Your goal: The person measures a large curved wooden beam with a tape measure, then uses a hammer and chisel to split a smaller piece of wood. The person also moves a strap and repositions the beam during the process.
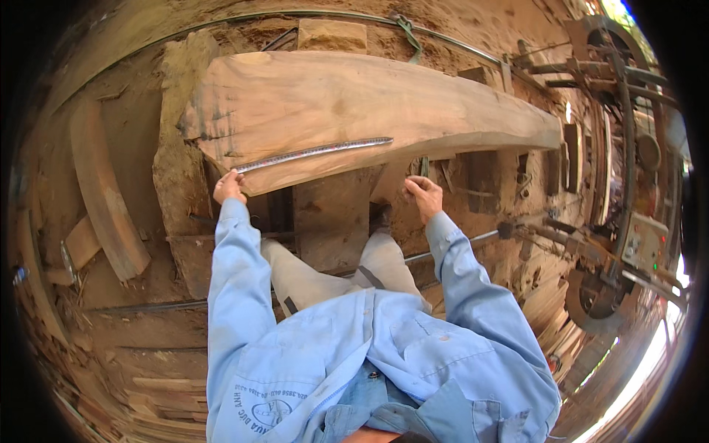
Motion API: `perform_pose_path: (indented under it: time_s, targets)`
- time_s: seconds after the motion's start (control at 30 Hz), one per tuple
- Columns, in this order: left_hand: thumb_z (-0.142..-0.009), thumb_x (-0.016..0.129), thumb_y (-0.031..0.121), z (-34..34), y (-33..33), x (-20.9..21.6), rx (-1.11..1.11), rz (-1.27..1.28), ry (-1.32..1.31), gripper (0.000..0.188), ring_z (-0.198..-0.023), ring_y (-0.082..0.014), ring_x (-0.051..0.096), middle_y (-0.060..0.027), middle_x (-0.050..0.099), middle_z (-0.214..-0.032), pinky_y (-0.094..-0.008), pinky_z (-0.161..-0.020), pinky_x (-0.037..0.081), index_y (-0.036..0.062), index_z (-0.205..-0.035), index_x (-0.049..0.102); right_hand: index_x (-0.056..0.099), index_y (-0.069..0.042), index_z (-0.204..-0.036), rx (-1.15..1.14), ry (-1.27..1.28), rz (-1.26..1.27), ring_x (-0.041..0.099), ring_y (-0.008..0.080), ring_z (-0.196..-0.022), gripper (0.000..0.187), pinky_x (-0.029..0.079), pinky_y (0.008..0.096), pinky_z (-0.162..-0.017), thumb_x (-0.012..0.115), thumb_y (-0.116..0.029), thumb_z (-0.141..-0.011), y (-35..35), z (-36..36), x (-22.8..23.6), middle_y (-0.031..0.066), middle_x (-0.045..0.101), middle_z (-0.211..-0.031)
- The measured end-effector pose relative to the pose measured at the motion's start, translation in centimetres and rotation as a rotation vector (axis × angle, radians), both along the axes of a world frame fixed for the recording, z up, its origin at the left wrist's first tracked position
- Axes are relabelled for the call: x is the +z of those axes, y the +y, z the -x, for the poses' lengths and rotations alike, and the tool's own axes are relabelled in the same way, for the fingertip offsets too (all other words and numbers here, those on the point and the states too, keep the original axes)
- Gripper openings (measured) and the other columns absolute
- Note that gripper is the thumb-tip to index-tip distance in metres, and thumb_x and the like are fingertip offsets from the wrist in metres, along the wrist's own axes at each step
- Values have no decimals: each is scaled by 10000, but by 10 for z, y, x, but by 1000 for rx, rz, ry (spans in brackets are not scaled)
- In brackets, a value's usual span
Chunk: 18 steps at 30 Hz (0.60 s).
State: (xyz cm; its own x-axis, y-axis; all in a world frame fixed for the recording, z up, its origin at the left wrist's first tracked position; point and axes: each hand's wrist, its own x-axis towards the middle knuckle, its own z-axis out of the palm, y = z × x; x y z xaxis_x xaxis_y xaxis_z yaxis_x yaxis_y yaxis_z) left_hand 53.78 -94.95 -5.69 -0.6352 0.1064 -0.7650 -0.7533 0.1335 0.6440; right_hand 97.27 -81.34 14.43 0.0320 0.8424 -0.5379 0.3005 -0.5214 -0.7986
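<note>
A thick, broad slab of wood lies across the view in front of me, its right end tapering and curving down. On its top, near the front edge, rests a silvery measuring tape, slanting up to the right. My left hand pinches the tape's left end at the slab's lower left corner. Just off the front edge, apart from the slab, my right hand is closed with thumb and fingers drawn together. Whatever it may hold cannot be made out. A green strap hangs just behind it.
Wooden blocks and beams support the slab. On the right stands a large sawing machine with wheels and a control box. A metal rail runs along the far side. Curved timber lies at left on sawdust-covered ground.
</note>
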Motion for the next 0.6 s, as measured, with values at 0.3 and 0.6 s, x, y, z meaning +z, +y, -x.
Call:
perform_pose_path:
  time_s: [0.3,0.6]
  targets:
    - [-813,681,40,17,-15,4,-159,50,44,124,-733,-183,634,-87,635,-806,-300,-649,568,6,-915,619,677,28,-906,88,-74,-130,596,110,-688,179,476,229,-613,675,-113,-795,121,-14,-129,50,656,-766]
    - [-821,667,35,20,-15,6,-192,61,50,105,-747,-173,634,-77,638,-807,-285,-662,568,-2,-911,631,696,23,-874,120,-153,-202,635,142,-677,209,501,263,-663,656,-151,-764,124,-10,-152,85,681,-725]
